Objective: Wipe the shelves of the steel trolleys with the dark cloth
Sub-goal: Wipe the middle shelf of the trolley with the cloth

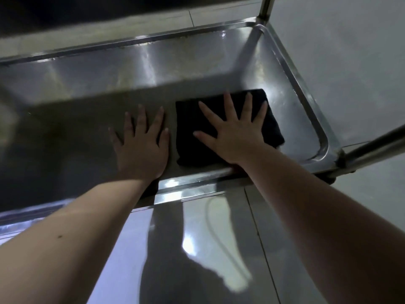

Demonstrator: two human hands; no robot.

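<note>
A folded dark cloth [190,132] lies flat on the right half of a steel trolley shelf [153,69] with a raised rim. My right hand [234,132] presses flat on top of the cloth, fingers spread wide. Just left of the cloth, my left hand [142,145] rests palm down on the bare steel with its fingers apart. Both forearms reach in over the shelf's near rim. The underside of an upper shelf shades the left part of this shelf.
The trolley's upright post [266,7] rises at the far right corner, and a steel bar [377,148] runs out from the near right corner. A glossy tiled floor [219,249] lies below and around the trolley, with grey floor to the right.
</note>
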